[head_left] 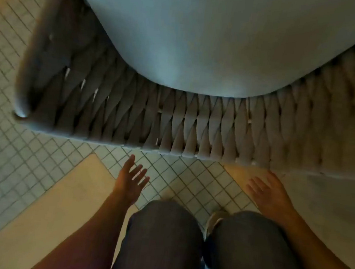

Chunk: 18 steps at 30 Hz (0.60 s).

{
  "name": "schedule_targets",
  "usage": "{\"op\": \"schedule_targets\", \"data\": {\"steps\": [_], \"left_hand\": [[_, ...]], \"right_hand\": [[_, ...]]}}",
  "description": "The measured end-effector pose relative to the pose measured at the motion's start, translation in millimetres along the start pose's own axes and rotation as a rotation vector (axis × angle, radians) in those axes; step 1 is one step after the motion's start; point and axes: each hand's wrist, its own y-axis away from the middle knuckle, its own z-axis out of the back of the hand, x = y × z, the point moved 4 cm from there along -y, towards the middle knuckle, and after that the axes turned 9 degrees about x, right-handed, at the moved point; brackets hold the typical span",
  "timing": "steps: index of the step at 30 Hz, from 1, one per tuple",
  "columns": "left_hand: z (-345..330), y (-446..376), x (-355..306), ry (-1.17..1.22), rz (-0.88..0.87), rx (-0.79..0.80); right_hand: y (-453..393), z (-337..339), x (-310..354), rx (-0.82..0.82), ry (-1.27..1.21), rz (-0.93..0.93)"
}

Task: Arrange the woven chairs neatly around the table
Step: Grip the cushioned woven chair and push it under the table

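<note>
A woven chair (194,125) fills the upper part of the head view, seen from above and behind. Its curved back is made of grey twisted straps, and a pale cushion (202,33) lies in the seat. My left hand (130,179) hangs just below the chair's back rail, fingers spread and empty. My right hand (270,196) is level with it on the right, also spread and empty. Neither hand touches the chair. No table is in view.
The floor is small pale square tiles (18,174) crossed by tan diagonal bands (59,199). My two legs in dark trousers (163,240) stand close behind the chair, between my arms.
</note>
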Motion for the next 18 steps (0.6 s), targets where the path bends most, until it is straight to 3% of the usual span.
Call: {"op": "schedule_targets", "data": {"steps": [4,10,18], "left_hand": [[7.7,-58.3,3.4,0.018,-0.093,0.006],[-2.0,-110.0,0.3,0.046,-0.131,0.155],[-5.5,-129.3,-5.3,0.026,-0.153,0.145]], "right_hand": [[-50.3,9.0,8.0,0.006,-0.048,0.06],[-75.4,-5.4,15.8,0.177,-0.05,0.226],[-74.6,-12.7,11.6,0.18,-0.047,0.242]]}}
